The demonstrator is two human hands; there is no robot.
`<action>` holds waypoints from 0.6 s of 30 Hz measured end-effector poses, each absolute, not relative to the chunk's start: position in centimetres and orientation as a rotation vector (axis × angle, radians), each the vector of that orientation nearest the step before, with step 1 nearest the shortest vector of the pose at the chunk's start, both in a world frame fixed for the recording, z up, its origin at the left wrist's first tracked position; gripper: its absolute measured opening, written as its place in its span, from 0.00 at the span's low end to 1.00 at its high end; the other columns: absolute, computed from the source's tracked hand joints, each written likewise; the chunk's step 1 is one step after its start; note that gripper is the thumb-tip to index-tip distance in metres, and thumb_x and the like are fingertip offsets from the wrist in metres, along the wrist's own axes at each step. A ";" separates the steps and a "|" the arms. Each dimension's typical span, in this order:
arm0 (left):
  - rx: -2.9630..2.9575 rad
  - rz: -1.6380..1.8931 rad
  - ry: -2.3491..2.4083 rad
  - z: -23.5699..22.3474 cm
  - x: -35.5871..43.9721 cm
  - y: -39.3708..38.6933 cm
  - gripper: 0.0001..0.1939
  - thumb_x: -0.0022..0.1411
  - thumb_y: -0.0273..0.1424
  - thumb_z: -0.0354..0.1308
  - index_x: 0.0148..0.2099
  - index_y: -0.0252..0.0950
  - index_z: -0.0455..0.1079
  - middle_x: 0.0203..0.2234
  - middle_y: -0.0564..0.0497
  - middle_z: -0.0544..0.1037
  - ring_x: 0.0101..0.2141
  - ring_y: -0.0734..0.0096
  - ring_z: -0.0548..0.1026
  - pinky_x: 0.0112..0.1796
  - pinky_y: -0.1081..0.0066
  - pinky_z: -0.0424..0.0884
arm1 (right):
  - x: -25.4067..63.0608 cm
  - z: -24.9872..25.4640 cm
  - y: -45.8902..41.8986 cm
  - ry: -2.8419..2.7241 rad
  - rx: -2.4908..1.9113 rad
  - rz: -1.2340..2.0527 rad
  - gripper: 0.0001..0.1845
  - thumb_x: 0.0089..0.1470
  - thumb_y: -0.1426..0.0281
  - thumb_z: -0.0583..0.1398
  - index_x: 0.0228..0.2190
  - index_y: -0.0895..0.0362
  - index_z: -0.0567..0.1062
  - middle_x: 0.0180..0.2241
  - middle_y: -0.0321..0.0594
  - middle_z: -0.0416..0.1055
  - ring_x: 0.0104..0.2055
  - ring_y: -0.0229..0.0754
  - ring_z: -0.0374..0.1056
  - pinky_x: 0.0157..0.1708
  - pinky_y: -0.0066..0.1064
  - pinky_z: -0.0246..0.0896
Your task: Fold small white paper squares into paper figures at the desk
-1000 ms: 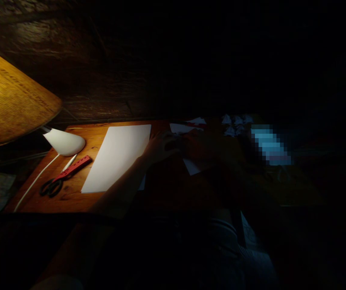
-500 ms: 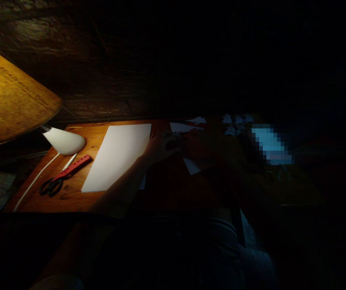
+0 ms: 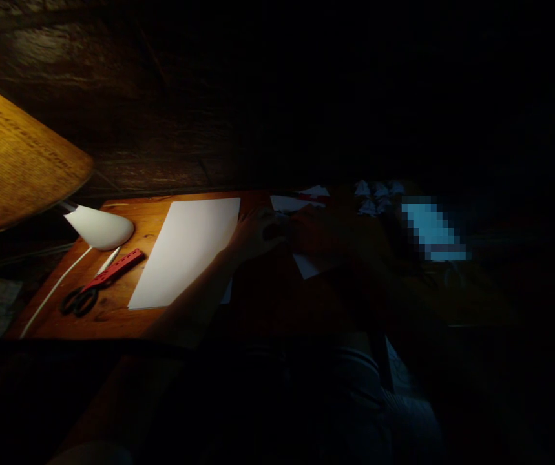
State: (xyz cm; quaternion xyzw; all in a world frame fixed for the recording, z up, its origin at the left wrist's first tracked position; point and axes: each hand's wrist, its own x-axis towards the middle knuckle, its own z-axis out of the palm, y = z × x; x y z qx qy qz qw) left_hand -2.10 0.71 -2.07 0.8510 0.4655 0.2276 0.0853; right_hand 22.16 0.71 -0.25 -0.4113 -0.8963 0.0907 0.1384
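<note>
My left hand (image 3: 256,234) is closed over the middle of the wooden desk (image 3: 112,326), its thumb and fingers curled into a ring. Its wrist lies beside a stack of white paper (image 3: 185,252). Close against its fingertips is my right hand (image 3: 312,231), also closed and deep in shadow. Whatever the fingers pinch between them is too dark to make out. A corner of white paper (image 3: 309,266) sticks out below my right hand. Behind both hands lies another white sheet (image 3: 289,204), with a red strip across its edge.
At left stand a lamp with a yellow shade (image 3: 20,161) and white base (image 3: 105,227), its cord (image 3: 54,290), black-handled scissors (image 3: 81,301), a red perforated strip (image 3: 117,266) and a white pen-like stick (image 3: 108,260). Several folded paper pieces (image 3: 378,197) and a glowing blurred screen (image 3: 435,229) are at right.
The whole view has shifted slightly. My hands stay together in the same place on the desk, with only slight finger movement; nothing else has visibly moved.
</note>
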 end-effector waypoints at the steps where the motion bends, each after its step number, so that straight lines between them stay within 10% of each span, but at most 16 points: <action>1: 2.538 0.673 1.386 -2.0 -2.1 0.7 0.17 0.62 0.39 0.69 0.52 0.43 0.77 0.56 0.45 0.76 0.58 0.50 0.73 0.60 0.46 0.71 | 22.2 -0.1 0.7 -2.592 -1.191 0.263 0.29 0.61 0.54 0.64 0.57 0.58 0.74 0.55 0.56 0.73 0.55 0.57 0.69 0.56 0.48 0.65; 18: 2.569 0.513 1.483 -0.7 -2.3 0.1 0.19 0.62 0.40 0.68 0.55 0.46 0.78 0.63 0.46 0.74 0.62 0.42 0.68 0.61 0.38 0.66 | 22.2 -0.1 0.7 -2.531 -1.188 0.318 0.30 0.57 0.51 0.67 0.56 0.52 0.76 0.54 0.51 0.74 0.56 0.58 0.70 0.57 0.50 0.68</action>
